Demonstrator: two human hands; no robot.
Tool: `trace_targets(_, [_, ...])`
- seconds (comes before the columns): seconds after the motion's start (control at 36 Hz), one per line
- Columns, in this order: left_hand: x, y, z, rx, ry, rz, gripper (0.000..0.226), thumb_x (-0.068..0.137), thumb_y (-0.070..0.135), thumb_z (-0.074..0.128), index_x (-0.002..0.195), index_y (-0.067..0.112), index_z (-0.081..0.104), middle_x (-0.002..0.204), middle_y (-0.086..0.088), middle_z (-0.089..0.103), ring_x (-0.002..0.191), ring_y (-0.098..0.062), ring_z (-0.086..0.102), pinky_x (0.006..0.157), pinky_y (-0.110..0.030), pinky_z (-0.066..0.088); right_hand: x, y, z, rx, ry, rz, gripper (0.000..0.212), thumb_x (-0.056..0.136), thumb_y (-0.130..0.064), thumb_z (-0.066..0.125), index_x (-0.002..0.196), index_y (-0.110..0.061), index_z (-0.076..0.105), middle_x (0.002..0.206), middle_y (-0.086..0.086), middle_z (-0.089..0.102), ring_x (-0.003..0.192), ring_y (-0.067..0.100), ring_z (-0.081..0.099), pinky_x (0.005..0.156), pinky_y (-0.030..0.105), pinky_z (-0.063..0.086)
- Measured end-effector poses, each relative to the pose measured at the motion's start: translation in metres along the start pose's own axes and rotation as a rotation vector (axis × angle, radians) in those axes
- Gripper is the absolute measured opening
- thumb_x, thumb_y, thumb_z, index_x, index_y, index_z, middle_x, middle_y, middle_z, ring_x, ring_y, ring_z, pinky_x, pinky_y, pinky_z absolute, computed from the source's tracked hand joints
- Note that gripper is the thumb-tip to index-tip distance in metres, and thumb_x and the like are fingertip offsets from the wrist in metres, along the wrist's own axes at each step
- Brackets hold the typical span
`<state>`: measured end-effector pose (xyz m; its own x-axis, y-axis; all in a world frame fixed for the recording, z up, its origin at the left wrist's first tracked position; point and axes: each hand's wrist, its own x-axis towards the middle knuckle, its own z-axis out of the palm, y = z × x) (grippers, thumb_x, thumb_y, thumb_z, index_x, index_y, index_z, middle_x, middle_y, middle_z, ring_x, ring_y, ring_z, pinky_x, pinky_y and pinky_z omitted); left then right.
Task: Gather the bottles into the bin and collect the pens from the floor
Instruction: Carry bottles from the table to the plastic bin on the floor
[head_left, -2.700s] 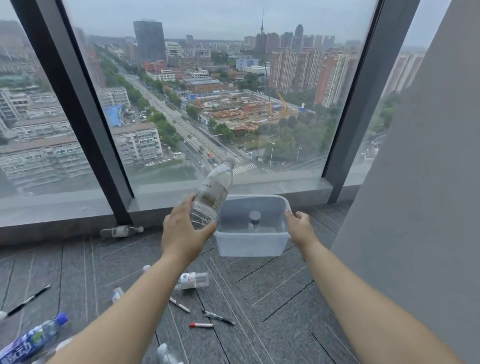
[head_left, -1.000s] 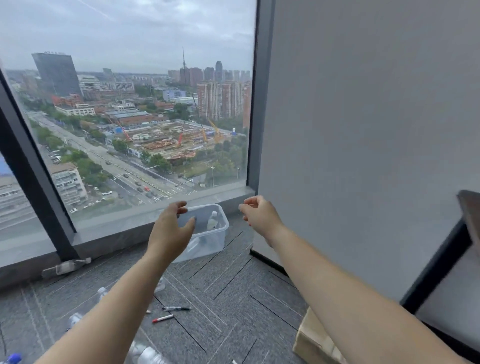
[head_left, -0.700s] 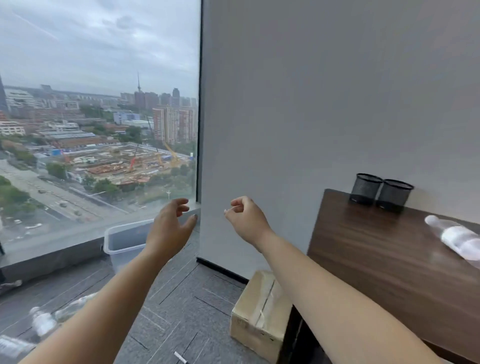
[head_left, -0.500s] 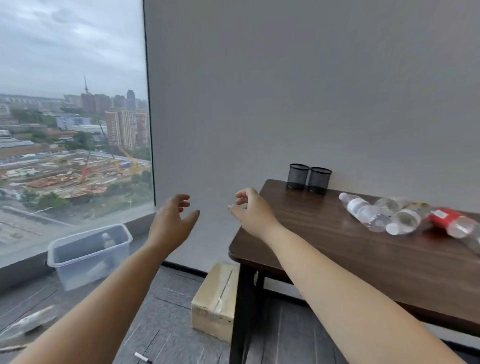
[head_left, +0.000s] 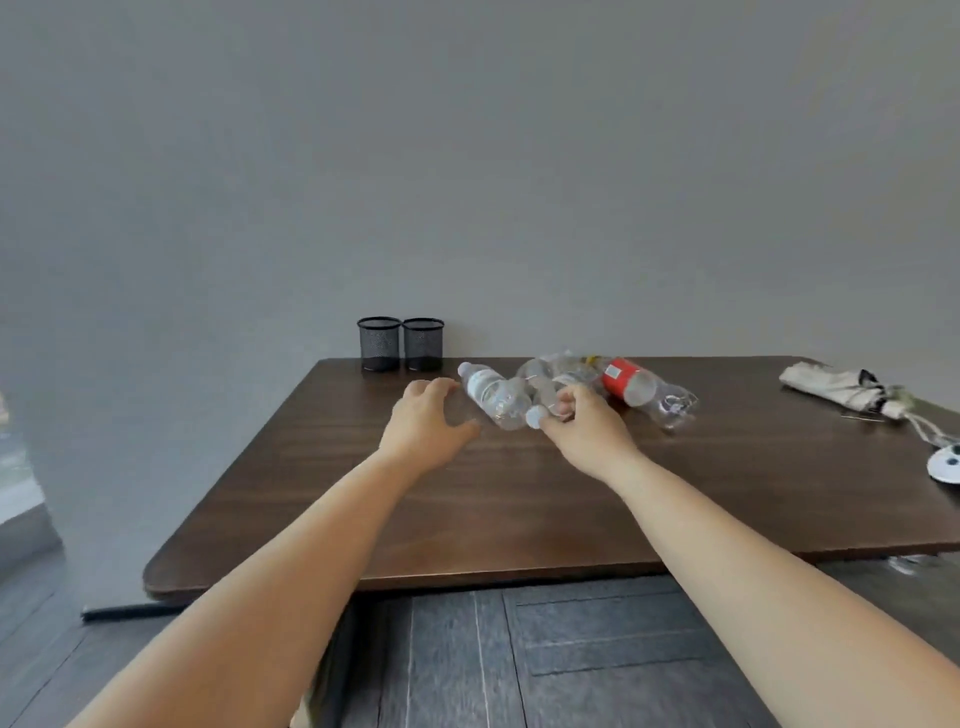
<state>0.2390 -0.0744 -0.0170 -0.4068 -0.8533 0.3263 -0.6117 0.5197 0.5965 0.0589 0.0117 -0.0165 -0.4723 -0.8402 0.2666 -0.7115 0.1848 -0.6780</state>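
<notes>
Several empty plastic bottles lie in a cluster at the back of the dark wooden table. A clear bottle with a white label lies at the left of the cluster, and my left hand hovers open right beside it, fingers spread. My right hand has its fingers curled around a clear bottle with a white cap in the middle. A red-labelled bottle lies to the right, untouched. Another crumpled clear bottle lies behind. The bin and the pens are out of view.
Two black mesh pen cups stand against the grey wall at the table's back left. A folded light umbrella and a white round object lie at the table's right. Grey floor tiles show below the table's front edge.
The view has swung right, from the window and the bin to the table. Both empty hands have reached forward to the bottles, and the right hand has closed on one.
</notes>
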Motion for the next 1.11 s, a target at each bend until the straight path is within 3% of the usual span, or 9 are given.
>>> trace_targets(0.14, [0.047,0.014,0.041,0.091,-0.123,-0.002,0.077,0.077,0.045,0.068,0.144,0.029,0.032,0.15,-0.004,0.021,0.136,-0.031,0.026,0.108,-0.042,0.033,0.038,0.038,-0.004,-0.108,-0.008,-0.011,0.051,0.083,-0.04,0.062,0.129,-0.023,0.047,0.132,0.001,0.051,0.113,0.023,0.056,0.094,0.041,0.048])
trace_targets(0.25, [0.076,0.013,0.061,0.17,-0.164,0.0,0.08,0.076,0.045,0.07,0.144,0.036,0.029,0.153,-0.003,0.012,0.135,-0.034,0.023,0.107,-0.043,0.034,0.066,0.053,0.007,-0.31,-0.032,-0.078,0.057,0.085,-0.035,0.063,0.137,-0.025,0.043,0.137,0.005,0.038,0.123,0.028,0.043,0.098,0.042,0.044])
trace_targets(0.47, [0.11,0.001,0.062,0.206,-0.194,-0.04,0.075,0.08,0.028,0.065,0.144,0.037,0.026,0.155,-0.002,0.008,0.138,-0.035,0.016,0.107,-0.043,0.03,0.101,0.058,0.041,-0.475,-0.134,-0.19,0.057,0.082,-0.031,0.065,0.135,-0.035,0.045,0.134,0.003,0.03,0.125,0.028,0.033,0.096,0.042,0.045])
trace_targets(0.67, [0.118,-0.004,0.072,0.39,-0.251,0.021,0.08,0.079,0.023,0.063,0.145,0.043,0.021,0.157,0.004,0.003,0.136,-0.031,0.018,0.103,-0.043,0.036,0.108,0.07,0.045,-0.551,-0.079,-0.241,0.034,0.086,-0.017,0.06,0.119,-0.026,0.055,0.129,0.003,0.034,0.115,0.028,0.038,0.079,0.032,0.036])
trace_targets(0.78, [0.116,0.009,0.083,0.346,-0.291,-0.018,0.072,0.08,0.035,0.058,0.142,0.047,0.024,0.157,0.008,-0.002,0.137,-0.034,0.017,0.105,-0.046,0.033,0.102,0.078,0.033,-0.518,-0.037,-0.206,0.019,0.088,-0.019,0.057,0.107,-0.023,0.056,0.125,0.003,0.036,0.103,0.029,0.044,0.073,0.033,0.038])
trace_targets(0.94, [0.107,0.01,0.096,0.267,-0.236,-0.128,0.055,0.078,0.049,0.063,0.126,0.033,0.042,0.145,-0.001,0.02,0.119,-0.037,0.042,0.095,-0.043,0.043,0.09,0.088,0.016,-0.399,-0.064,-0.073,0.012,0.087,-0.019,0.058,0.098,-0.017,0.054,0.121,0.002,0.03,0.079,0.029,0.053,0.073,0.034,0.048])
trace_targets(1.11, [0.09,0.004,0.084,0.265,-0.098,-0.165,0.044,0.083,0.032,0.062,0.119,0.023,0.04,0.126,-0.008,0.031,0.103,-0.037,0.05,0.078,-0.041,0.043,0.078,0.085,0.009,-0.3,-0.041,0.032,0.022,0.083,-0.018,0.066,0.098,-0.011,0.052,0.118,0.005,0.032,0.086,0.031,0.06,0.074,0.034,0.048])
